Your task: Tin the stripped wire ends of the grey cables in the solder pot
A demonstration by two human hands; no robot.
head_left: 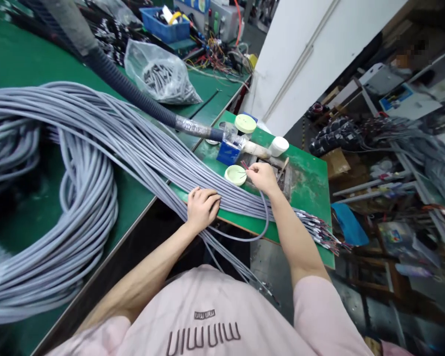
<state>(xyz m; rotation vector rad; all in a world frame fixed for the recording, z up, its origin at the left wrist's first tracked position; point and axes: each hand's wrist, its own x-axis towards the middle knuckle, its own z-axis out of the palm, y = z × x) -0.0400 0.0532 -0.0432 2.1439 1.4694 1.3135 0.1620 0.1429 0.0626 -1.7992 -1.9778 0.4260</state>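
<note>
A thick bundle of grey cables [163, 153] runs from the left table across to the green board. My left hand [202, 207] lies over the near edge of this bundle, its fingers curled round some cables. Pinched in my right hand [261, 178] is the end of one grey cable, whose slack loop [265, 222] hangs below the hand. Thin dark and red wires stick out from the fingertips, over a pale green round dish [235, 175]. Beyond my right forearm, the stripped ends of the bundle [319, 230] show red and black wires with white labels.
A ribbed extraction hose [133, 84] reaches over the board [307, 173], near a blue box [229, 152]. A white cup [279, 145] and a green-lidded pot [245, 123] stand behind. Coiled cable [89, 198], a plastic bag [159, 74] and a blue bin [165, 27] occupy the left table.
</note>
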